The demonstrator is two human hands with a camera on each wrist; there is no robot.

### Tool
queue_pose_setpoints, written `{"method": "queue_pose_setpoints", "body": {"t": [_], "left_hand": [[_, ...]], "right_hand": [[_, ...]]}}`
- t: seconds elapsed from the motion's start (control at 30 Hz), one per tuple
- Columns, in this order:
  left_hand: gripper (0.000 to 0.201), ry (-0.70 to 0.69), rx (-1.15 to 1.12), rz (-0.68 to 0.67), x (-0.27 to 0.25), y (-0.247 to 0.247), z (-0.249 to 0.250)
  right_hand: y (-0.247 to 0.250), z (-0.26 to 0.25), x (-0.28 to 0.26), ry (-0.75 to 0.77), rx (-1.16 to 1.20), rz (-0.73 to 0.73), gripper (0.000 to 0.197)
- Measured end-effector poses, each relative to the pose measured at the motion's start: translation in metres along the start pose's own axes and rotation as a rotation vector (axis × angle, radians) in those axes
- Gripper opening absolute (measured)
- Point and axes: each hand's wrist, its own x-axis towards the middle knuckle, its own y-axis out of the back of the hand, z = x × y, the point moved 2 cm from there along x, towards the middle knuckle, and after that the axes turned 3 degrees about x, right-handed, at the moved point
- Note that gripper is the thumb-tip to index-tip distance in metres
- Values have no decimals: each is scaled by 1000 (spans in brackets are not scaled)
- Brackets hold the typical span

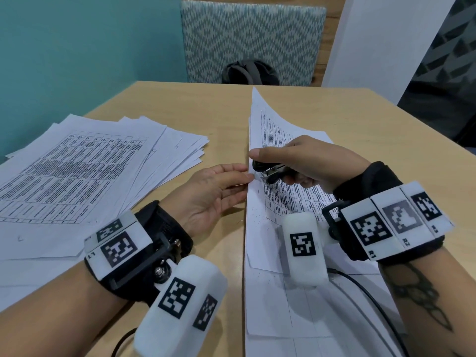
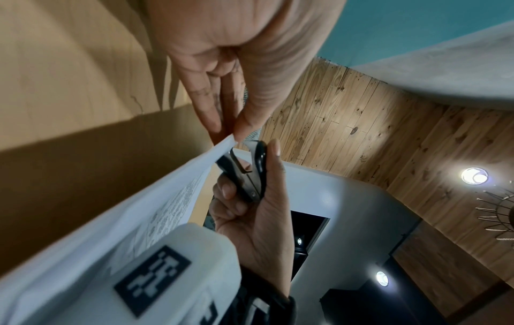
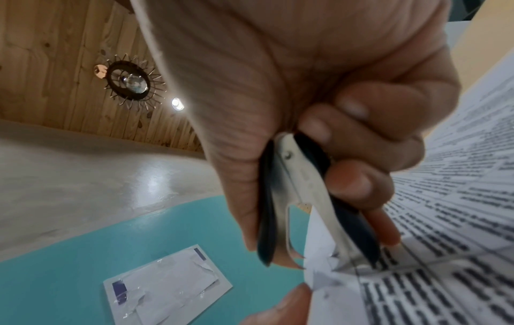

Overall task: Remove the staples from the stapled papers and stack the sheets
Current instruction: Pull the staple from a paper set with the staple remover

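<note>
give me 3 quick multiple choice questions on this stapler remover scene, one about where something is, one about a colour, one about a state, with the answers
1. Where does the spread pile of loose white printed sheets lie on the light wooden table?
A. by the left hand
B. under the right wrist
C. on the chair

2. What colour are the grips of the metal claw staple remover?
A. red
B. black
C. yellow

3. What is the left hand doing?
A. resting flat on the table
B. pinching the corner of the stapled white paper set
C. holding a pen

Answers:
1 A, the pile lies on the table's left side.
2 B, black grips show in the right hand.
3 B, the left wrist view shows fingers and thumb closed on the paper's corner.
</note>
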Motion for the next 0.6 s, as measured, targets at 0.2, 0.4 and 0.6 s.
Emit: {"method": "queue_pose_setpoints", "body": {"t": [0.2,0.4,0.6], "left_hand": [[40,33,-24,-4,0,1,-4],[36,35,-8,6,1,2,-4],[22,33,9,12,0,2,-3]], "right_hand": [[0,2,1,-38,45,-21,36],[-2,2,2,-26,-47,18,33],[-1,2,2,-8,-94,46,42]]}}
